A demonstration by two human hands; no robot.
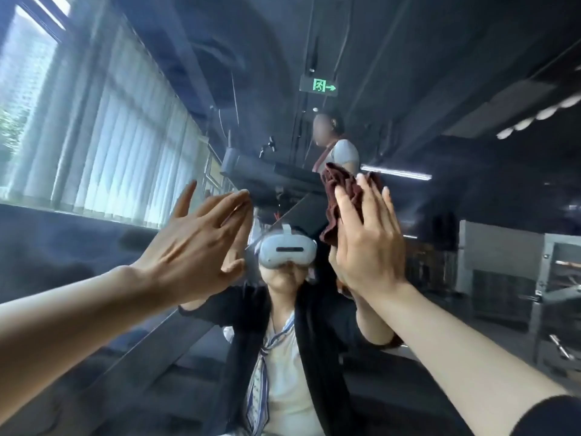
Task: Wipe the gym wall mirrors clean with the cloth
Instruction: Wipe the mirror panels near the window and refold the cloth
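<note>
Mirror [440, 58] glass fills the view. Right hand [367, 247] presses a dark red cloth [342, 196] flat against it, fingers straight. Left hand [195, 247] is spread wide, seemingly touching the glass.

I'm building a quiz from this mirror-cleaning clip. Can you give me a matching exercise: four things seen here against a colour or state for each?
Things:
1. cloth
2. left hand
3. exit sign
4. headset

Colour or state:
A. white, seen in the mirror
B. lit green
C. dark red, pressed flat under the right hand
D. open, fingers straight, holding nothing

Pairs: 1-C, 2-D, 3-B, 4-A
</note>
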